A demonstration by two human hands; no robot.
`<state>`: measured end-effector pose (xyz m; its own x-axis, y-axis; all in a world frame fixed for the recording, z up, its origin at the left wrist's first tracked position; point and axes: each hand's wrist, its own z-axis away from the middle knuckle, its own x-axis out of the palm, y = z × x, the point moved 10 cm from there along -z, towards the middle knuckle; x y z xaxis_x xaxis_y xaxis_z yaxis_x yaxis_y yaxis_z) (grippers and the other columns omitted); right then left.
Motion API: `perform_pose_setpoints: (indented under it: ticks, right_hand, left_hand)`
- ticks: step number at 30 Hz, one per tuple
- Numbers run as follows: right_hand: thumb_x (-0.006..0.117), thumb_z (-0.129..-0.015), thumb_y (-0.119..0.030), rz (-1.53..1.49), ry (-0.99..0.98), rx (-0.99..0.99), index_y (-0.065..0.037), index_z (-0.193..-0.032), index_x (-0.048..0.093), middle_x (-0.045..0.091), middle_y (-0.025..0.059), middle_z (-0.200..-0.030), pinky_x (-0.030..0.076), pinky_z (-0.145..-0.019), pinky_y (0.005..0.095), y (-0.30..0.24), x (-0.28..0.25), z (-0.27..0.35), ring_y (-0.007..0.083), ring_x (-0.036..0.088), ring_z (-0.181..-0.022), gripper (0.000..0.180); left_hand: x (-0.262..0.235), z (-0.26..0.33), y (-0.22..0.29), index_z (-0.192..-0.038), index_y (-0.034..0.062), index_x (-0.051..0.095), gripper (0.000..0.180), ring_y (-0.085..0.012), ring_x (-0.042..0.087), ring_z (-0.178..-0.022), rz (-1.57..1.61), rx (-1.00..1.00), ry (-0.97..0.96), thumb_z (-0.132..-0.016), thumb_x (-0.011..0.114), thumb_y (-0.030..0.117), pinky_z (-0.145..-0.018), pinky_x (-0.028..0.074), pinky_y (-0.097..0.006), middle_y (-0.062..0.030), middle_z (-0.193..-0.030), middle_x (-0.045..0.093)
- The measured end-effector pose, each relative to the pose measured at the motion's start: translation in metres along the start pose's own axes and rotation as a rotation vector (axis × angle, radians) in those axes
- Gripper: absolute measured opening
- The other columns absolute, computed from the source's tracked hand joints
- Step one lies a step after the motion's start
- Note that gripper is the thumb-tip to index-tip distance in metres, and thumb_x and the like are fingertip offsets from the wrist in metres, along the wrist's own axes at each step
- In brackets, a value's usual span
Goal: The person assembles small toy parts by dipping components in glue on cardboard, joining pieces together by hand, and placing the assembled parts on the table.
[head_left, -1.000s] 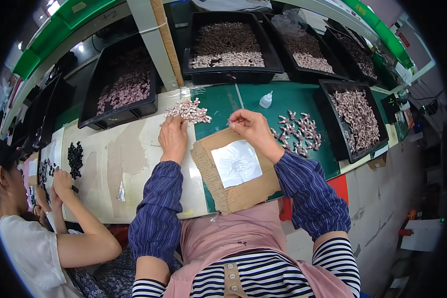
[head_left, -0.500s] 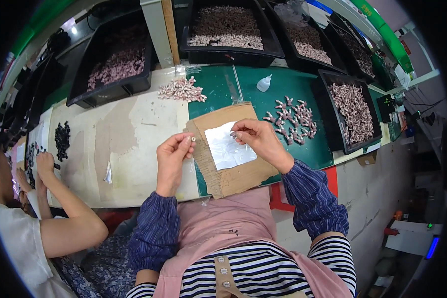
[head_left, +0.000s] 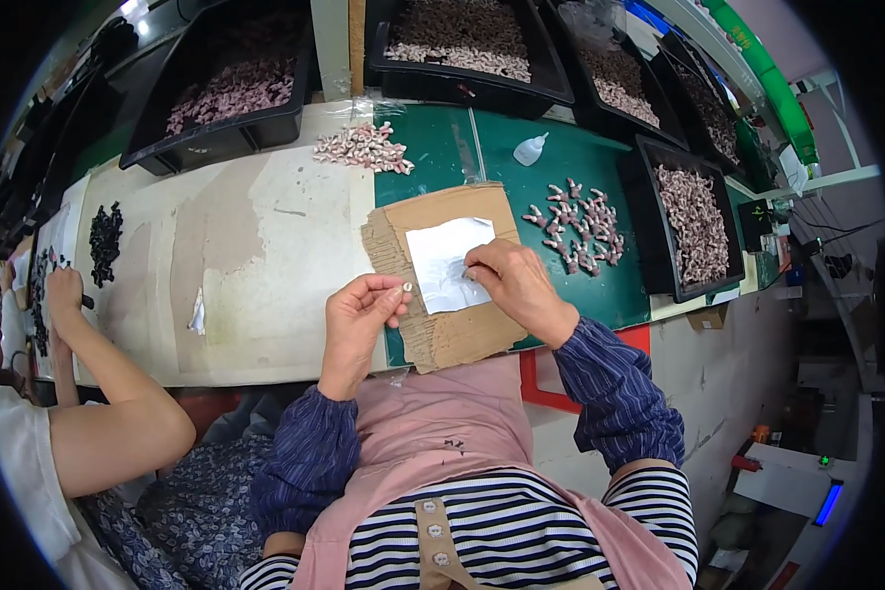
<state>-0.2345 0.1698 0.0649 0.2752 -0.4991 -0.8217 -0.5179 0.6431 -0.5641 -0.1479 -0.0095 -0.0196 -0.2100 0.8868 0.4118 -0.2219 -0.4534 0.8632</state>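
Between the thumb and forefinger of my left hand (head_left: 362, 320) is a small whitish piece (head_left: 407, 287), held beside the left edge of the white sheet. My right hand (head_left: 521, 283) is pinched over the right part of that white sheet (head_left: 442, 244); whatever its fingertips hold is too small to make out. Under the sheet lies a torn piece of brown cardboard (head_left: 477, 339). Pale pinkish small parts (head_left: 364, 149) are heaped beyond the cardboard. To its right, branched pink-and-brown pieces (head_left: 578, 226) are spread on the green mat.
A small squeeze bottle (head_left: 530, 149) lies on the green mat (head_left: 600, 295). Black bins line the back, and another black bin (head_left: 680, 287) of parts stands at right. At left, a co-worker's arm (head_left: 118, 359) reaches toward black pieces (head_left: 105, 242). A white scrap (head_left: 198, 311) lies on the table.
My left hand has moved right and slightly nearer, toward the white sheet, with the small piece still pinched. My right hand stays over the sheet, fingertips lower on it. The view has shifted slightly.
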Motion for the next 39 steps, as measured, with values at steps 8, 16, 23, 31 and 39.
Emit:
perform_pose_setpoints:
  ticks: [8, 16, 23, 31, 39]
  right_hand:
    - [0.069, -0.088, -0.006, 0.09, -0.024, 0.018, 0.002, -0.094, 0.068, 0.069, 0.0213, -0.089, 0.052, -0.072, 0.0476, -0.005, 0.011, -0.006, 0.0405, 0.067, -0.083, 0.011]
    - [0.069, -0.088, -0.006, 0.131, -0.031, 0.052, 0.003, -0.093, 0.067, 0.068, 0.0222, -0.088, 0.052, -0.072, 0.0482, 0.001, 0.014, -0.008, 0.0416, 0.067, -0.082, 0.011]
    - [0.068, -0.088, -0.006, 0.141, -0.019, 0.03, 0.003, -0.091, 0.066, 0.068, 0.0221, -0.087, 0.052, -0.073, 0.0487, 0.0, 0.013, -0.009, 0.0419, 0.066, -0.082, 0.01]
    - [0.069, -0.089, -0.007, -0.115, -0.024, 0.104, 0.005, -0.092, 0.066, 0.069, 0.0234, -0.086, 0.055, -0.071, 0.0433, -0.014, 0.01, -0.002, 0.0372, 0.07, -0.079, 0.013]
    - [0.072, -0.094, -0.005, -0.573, -0.004, 0.242, 0.006, -0.103, 0.07, 0.072, 0.0055, -0.088, 0.055, -0.067, 0.0234, -0.032, 0.014, 0.01, 0.0077, 0.066, -0.075, 0.015]
  left_hand:
    - [0.008, 0.004, -0.007, -0.113, -0.003, 0.067, 0.017, -0.0086, 0.066, -0.081, 0.031, -0.025, -0.016, -0.097, 0.068, 0.003, -0.068, 0.052, -0.021, -0.0092, -0.096, 0.074]
    - [0.009, 0.004, -0.012, -0.111, -0.0016, 0.068, 0.015, -0.0072, 0.065, -0.078, 0.017, -0.016, -0.029, -0.098, 0.068, 0.005, -0.067, 0.052, -0.02, -0.0071, -0.095, 0.074]
    - [0.01, 0.004, -0.008, -0.106, -0.0006, 0.071, 0.01, -0.0055, 0.063, -0.077, -0.064, 0.058, 0.022, -0.098, 0.068, 0.006, -0.065, 0.049, -0.019, -0.0042, -0.092, 0.073]
    - [0.011, 0.011, -0.001, -0.105, -0.0028, 0.073, 0.012, -0.0063, 0.063, -0.081, -0.114, 0.197, 0.057, -0.097, 0.07, 0.005, -0.071, 0.051, -0.021, -0.0035, -0.092, 0.072]
    - [0.015, 0.019, 0.03, -0.104, -0.0013, 0.074, 0.011, -0.009, 0.064, -0.084, -0.404, 0.447, 0.101, -0.095, 0.072, 0.005, -0.076, 0.052, -0.023, -0.0033, -0.091, 0.072]
